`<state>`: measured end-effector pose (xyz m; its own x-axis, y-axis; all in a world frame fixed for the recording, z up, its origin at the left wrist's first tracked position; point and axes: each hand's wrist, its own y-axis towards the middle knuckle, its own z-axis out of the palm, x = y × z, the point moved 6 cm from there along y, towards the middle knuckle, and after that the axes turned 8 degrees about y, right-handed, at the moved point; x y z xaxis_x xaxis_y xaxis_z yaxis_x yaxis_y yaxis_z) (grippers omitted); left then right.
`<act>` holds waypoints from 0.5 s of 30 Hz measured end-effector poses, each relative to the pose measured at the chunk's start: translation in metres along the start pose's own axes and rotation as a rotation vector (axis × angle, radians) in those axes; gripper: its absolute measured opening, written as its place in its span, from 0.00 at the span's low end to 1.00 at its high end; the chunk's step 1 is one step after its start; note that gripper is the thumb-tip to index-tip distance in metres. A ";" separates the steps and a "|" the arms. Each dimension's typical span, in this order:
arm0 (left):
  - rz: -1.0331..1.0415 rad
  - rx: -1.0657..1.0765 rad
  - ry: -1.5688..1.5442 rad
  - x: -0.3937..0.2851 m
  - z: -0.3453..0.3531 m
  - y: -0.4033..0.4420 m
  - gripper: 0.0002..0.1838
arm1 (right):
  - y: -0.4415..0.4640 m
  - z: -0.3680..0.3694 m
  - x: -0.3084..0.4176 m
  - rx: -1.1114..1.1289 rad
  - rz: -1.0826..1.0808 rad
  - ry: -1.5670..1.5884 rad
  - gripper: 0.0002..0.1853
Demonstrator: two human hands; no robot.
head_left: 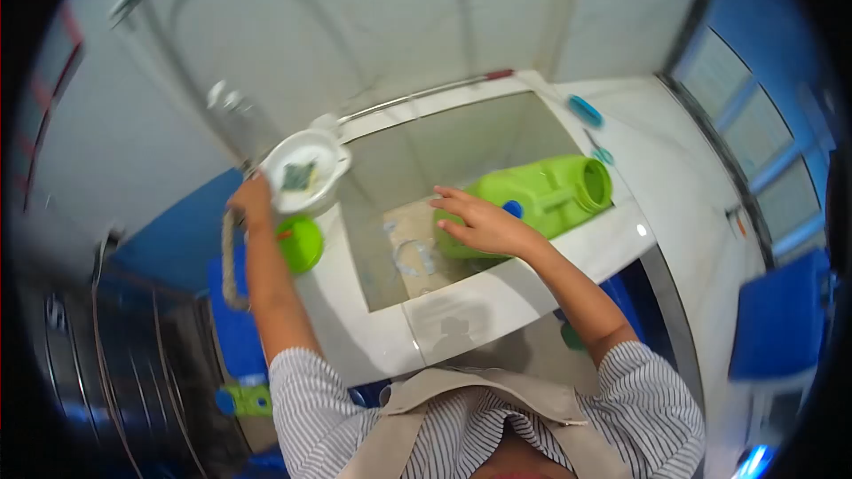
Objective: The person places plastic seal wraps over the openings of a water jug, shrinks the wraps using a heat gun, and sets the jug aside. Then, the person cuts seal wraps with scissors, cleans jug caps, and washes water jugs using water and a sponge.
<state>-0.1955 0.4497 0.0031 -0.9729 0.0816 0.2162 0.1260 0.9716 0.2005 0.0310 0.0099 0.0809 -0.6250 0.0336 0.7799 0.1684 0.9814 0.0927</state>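
My right hand (484, 221) has its fingers stretched out and apart, over the lower end of a bright green plastic jug (541, 182). The jug lies on its side across the right part of the sink (413, 306), its round mouth facing right and a blue cap on its side. Whether my palm touches the jug I cannot tell. At the left, my left hand (253, 200) is closed beside a white basin (324, 146) holding a green and yellow sponge (299, 176). What its fingers grip is blurred. A tan, looped, hose-like piece (229, 262) hangs below it.
A green cup (302, 244) stands left of the sink. On the right counter lie a blue brush (586, 111) and teal-handled scissors (602, 153). A metal rod with a red end (499, 74) runs along the back rim. Metal rails (98, 328) stand at lower left.
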 end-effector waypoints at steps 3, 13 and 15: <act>0.281 -0.210 0.192 0.000 0.037 0.020 0.21 | -0.016 -0.020 -0.009 -0.031 0.007 -0.033 0.21; 1.206 0.116 -1.112 -0.275 -0.267 -0.307 0.25 | -0.283 -0.206 0.036 -0.833 0.075 -0.226 0.20; 1.422 0.376 -1.254 -0.306 -0.356 -0.482 0.27 | -0.410 -0.255 0.054 -1.182 0.127 -0.472 0.16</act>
<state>0.1104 -0.1228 0.1807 0.2048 0.6556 -0.7268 0.9529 0.0361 0.3010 0.1227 -0.4394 0.2430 -0.7227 0.4165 0.5517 0.6669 0.2102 0.7149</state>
